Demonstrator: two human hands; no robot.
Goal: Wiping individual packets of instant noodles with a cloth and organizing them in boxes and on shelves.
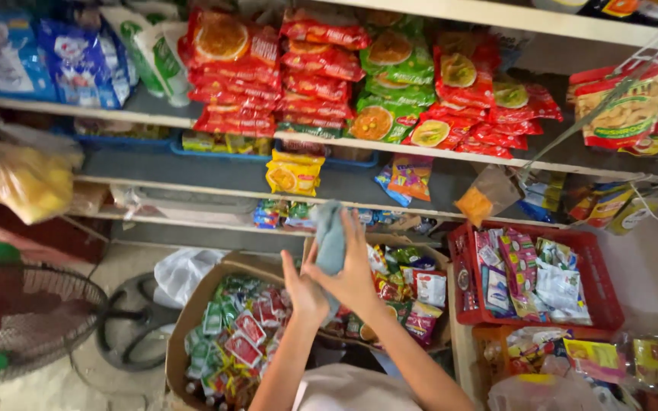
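Your right hand (pixel 352 270) has its fingers (pixel 353 228) curled up and around a grey-blue cloth (pixel 330 240), thumb side against it; the grip is closed on the fabric. Your left hand (pixel 304 293) is raised just beside it, fingers pointing up and touching the cloth's lower part; you cannot tell how firmly it grips. The cloth hangs upright between both hands, in front of the lowest shelf (pixel 192 222) edge.

Below the hands: two cardboard boxes. The left box (pixel 184 327) holds many small red and green sachets. The middle box (pixel 420 255), behind your right wrist, holds mixed snack packs. Your forearms cross over both boxes and hide part of their contents.

Right of the hands: one red crate (pixel 595 281) with sachets of pink, white and blue. Below it, an orange crate (pixel 489 339), partly hidden by bags.

Above: three shelves in view. The upper one carries stacks of red packs (pixel 234 72) and green packs (pixel 397 72), too overlapped to count. One yellow pack (pixel 293 173) hangs on the middle shelf's edge. Blue bags (pixel 47 53) sit top left.

Left: one wire fan (pixel 32 320) on the floor, and one clear bag (pixel 32 183) of yellow items. Far right: one pack hanging from wire hooks (pixel 626 106).
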